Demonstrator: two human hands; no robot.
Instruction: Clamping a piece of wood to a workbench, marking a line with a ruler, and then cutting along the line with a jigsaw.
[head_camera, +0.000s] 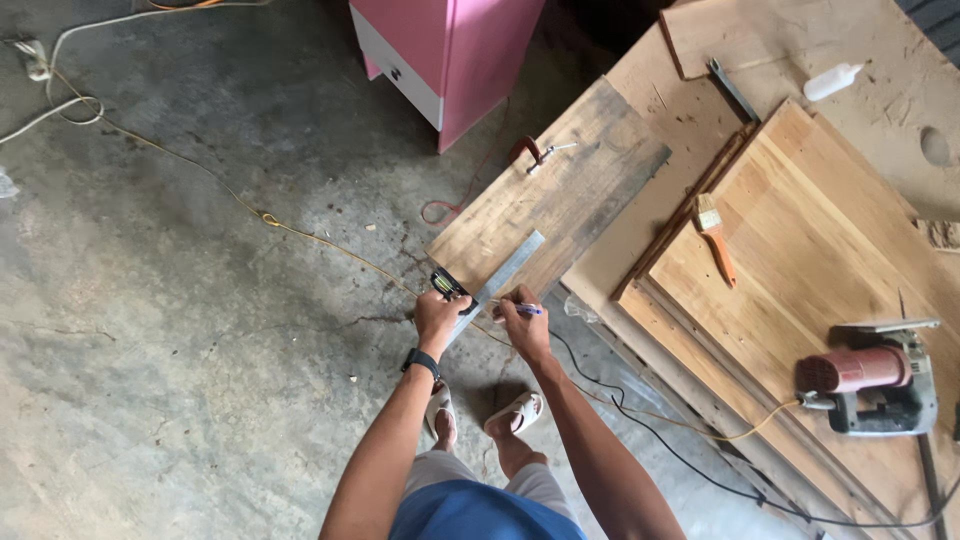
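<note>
Marking step, I'd say: left hand (438, 316) clamped on square (492, 286) w/ tape (447, 285) at board's (560, 195) 7 o'clock corner, right hand (522, 322) pinching pen (527, 310) at blade's 5 o'clock edge; next calls for square kept dead steady, pen tight to blade

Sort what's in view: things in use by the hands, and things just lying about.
In use: left hand pressing the metal square and tape measure on the dark board; right hand holding a pen.

Lying about: paintbrush, circular saw, glue bottle, clamp, pink cabinet.
</note>
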